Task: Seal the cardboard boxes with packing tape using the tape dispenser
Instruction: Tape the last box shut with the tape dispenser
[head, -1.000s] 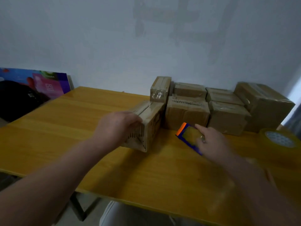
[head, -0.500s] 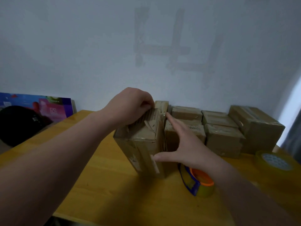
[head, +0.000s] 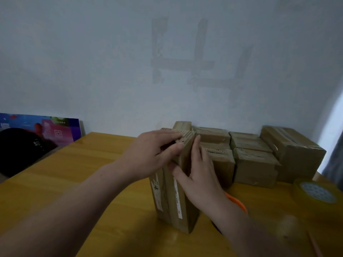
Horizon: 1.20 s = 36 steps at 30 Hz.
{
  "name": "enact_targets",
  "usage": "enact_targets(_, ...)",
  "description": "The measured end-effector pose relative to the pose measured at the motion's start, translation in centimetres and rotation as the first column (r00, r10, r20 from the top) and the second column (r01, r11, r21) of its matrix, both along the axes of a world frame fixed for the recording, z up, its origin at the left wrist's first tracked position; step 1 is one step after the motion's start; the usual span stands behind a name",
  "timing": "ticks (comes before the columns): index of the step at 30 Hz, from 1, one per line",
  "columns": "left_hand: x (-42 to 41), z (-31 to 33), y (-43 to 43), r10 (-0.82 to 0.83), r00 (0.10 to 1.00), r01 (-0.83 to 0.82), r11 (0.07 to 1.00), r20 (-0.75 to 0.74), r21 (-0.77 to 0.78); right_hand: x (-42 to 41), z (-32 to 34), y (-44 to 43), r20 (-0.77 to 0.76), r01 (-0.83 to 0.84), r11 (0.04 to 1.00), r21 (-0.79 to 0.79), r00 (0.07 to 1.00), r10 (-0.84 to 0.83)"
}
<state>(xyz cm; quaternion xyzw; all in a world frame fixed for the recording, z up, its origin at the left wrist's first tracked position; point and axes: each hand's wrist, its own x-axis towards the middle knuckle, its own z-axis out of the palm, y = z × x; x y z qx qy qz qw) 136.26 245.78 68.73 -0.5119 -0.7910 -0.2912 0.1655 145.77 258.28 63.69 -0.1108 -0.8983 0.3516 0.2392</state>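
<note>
Cardboard box (head: 171, 206) stands on end near the middle of the yellow wooden counter (head: 89, 175), with pale label strips running down the face turned toward you. Your left hand (head: 152, 154) reaches in from the left and grips the top of the box: its fingers (head: 167, 135) curl over the upper flap edge while the thumb presses in from the near side, so the flaps are pinched between them. Your right hand (head: 201, 178) lies flat against the right side of the box, its fingers (head: 195, 148) straight and pointing up along that wall, the thumb spread across the front face.

An orange tape dispenser (head: 238, 202) lies on the counter just beside the box on its right, mostly hidden behind your right wrist, and neither hand touches it. A roll of tape (head: 317, 193) sits near the right edge of the counter, well apart from the box.

Behind the box, several more boxes (head: 254, 164) are packed together against the pale wall (head: 111, 62). Off the left end of the counter, a colourful poster (head: 55, 130) leans on the wall, with a dark cap (head: 18, 151) in front of it.
</note>
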Motion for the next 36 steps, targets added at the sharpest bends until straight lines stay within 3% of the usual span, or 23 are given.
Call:
enact_targets(3,-0.6,-0.3,-0.1,-0.035,0.998,0.033,0.999,0.054,0.03,0.2,-0.4,-0.5,-0.005,0.016,0.995,0.095,1.0,-0.015)
enact_targets(5,-1.3,-0.5,-0.1,-0.072,0.991,0.063,0.995,0.113,0.081,0.6,-0.3,-0.4,-0.027,0.011,0.997,0.073,1.0,-0.009)
enact_targets(7,-2.0,-0.7,-0.3,-0.103,0.976,0.077,0.987,0.191,0.141,0.8,0.2,0.2,-0.128,0.034,0.993,-0.112,0.991,-0.048)
enact_targets(10,-2.5,-1.1,-0.1,-0.146,0.964,0.116,0.983,0.222,0.143,0.0,1.2,1.7,-0.2,-0.009,0.883,-0.469,0.975,-0.096)
enact_targets(14,-2.2,-1.4,0.5,-0.243,0.955,0.218,0.964,0.171,0.151,-0.6,3.2,2.8,-0.103,-0.157,0.745,-0.648,0.988,0.118)
enact_targets(17,-2.3,-1.7,0.6,-0.257,0.954,0.227,0.956,0.157,0.185,-0.8,3.9,3.0,-0.055,-0.153,0.731,-0.665,0.986,0.157)
enact_targets(27,-1.3,-2.6,1.0,-0.241,0.967,0.211,0.94,0.085,0.267,-1.5,4.0,2.8,-0.017,0.076,0.78,-0.622,0.994,-0.111)
enact_targets(30,-1.0,-2.0,1.0,-0.28,0.942,0.215,0.925,0.182,0.312,-1.5,3.7,2.7,-0.043,0.095,0.819,-0.566,0.989,-0.144)
enact_targets(33,-0.8,-0.8,1.1,-0.263,0.896,0.079,0.888,0.357,0.454,-1.6,3.6,2.6,-0.087,0.092,0.829,-0.552,0.982,-0.166)
enact_targets(35,-1.5,0.1,1.5,-0.077,0.927,-0.103,0.888,0.367,0.447,-1.5,3.6,2.5,-0.112,0.088,0.831,-0.549,0.978,-0.178)
enact_targets(36,-2.0,0.6,1.5,0.033,0.93,-0.179,0.91,0.366,0.374,-1.5,3.6,2.3,-0.126,0.084,0.833,-0.547,0.975,-0.181)
